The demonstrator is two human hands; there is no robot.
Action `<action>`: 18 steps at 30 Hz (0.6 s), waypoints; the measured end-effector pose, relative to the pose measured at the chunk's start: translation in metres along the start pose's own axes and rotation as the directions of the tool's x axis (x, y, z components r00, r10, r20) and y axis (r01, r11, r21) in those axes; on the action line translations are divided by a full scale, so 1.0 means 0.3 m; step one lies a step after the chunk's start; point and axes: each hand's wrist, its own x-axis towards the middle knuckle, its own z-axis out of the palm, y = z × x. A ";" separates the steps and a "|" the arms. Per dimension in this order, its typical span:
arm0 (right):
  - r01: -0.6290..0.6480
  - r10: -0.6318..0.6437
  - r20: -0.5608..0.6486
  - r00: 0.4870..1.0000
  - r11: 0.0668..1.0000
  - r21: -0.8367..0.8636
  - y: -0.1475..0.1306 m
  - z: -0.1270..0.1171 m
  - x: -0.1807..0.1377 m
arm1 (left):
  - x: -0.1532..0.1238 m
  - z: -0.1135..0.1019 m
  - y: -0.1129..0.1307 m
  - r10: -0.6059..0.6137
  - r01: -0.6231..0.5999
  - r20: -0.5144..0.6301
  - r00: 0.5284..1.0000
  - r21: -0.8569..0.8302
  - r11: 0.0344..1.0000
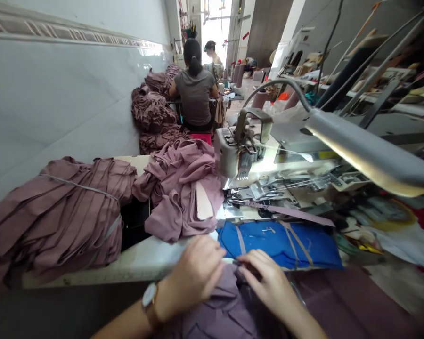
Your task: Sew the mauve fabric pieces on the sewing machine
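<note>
The left hand (pixel 197 267) and right hand (pixel 269 278) pinch the cloth (pixel 223 305) beneath them; likely light, soft and floppy, best held by its edge.

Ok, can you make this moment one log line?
left hand: curled at mauve cloth, grip unclear | right hand: at same mauve cloth, grip unclear | ahead: blue bundle, sewing machine
</note>
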 end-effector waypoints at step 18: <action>-0.175 0.118 0.131 0.984 0.731 0.659 -0.098 -0.002 0.063 | 0.033 -0.019 0.102 -0.352 0.219 -0.241 0.904 -0.446 0.868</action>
